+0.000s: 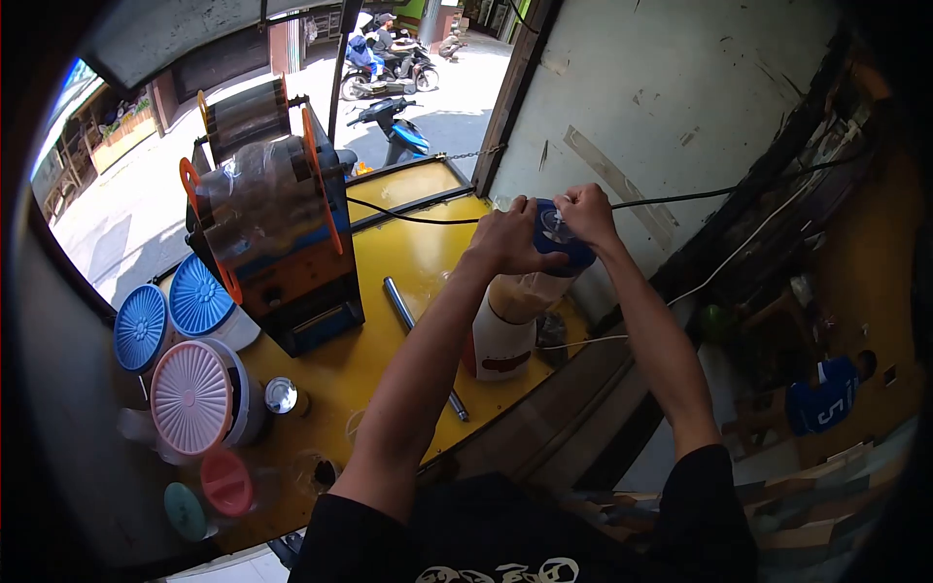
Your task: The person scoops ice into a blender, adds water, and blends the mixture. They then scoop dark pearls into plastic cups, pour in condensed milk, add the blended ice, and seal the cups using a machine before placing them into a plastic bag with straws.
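Head view. Blender jar (530, 294) stands on its white base (501, 348) near the right edge of the yellow worktop (428, 262). It is part-filled with beige liquid, and a blue lid (562, 243) sits on top.

Left hand (507, 241): grip closed round the lid's left side, fingers curled over the rim. Right hand (586, 214): grip closed on the lid from the far right side. The lid lies between the two hands and touches both; the jar is directly below them.

Handling, judged: stiff clear jar, weighty and top-heavy with the liquid, possibly slick. The lid rim gives the best hold; the jar wall serves for steadying.

Left of the jar: steel rod (398, 301) lying flat, cup-sealing machine (277, 233). Lidded tubs (192, 394) crowd the left corner.
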`<action>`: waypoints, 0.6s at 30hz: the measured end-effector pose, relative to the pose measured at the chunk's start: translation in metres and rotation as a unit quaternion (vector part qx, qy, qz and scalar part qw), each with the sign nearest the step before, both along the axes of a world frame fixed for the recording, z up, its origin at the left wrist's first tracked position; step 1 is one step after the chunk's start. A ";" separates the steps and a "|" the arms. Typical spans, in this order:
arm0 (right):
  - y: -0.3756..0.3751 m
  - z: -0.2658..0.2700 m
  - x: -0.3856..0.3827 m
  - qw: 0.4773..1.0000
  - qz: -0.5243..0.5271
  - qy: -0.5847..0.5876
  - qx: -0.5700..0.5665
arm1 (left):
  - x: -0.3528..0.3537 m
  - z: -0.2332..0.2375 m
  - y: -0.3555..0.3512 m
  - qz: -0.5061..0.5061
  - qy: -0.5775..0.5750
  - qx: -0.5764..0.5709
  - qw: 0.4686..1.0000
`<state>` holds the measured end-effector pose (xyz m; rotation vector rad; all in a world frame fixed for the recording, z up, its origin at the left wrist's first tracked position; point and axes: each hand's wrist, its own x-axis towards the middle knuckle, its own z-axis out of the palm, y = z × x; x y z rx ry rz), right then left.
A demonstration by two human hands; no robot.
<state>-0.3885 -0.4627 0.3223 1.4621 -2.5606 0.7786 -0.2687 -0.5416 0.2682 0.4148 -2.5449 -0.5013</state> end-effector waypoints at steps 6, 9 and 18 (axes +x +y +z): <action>0.002 -0.003 0.007 0.940 0.088 0.329 0.010 | -0.002 0.005 0.000 -0.013 -0.008 0.006 1.000; 0.003 -0.005 -0.007 0.998 0.031 0.048 -0.001 | -0.002 0.002 0.000 -0.015 -0.006 0.014 1.000; -0.003 -0.005 -0.012 0.998 0.054 0.006 -0.014 | 0.001 0.005 -0.002 -0.011 -0.016 0.034 0.999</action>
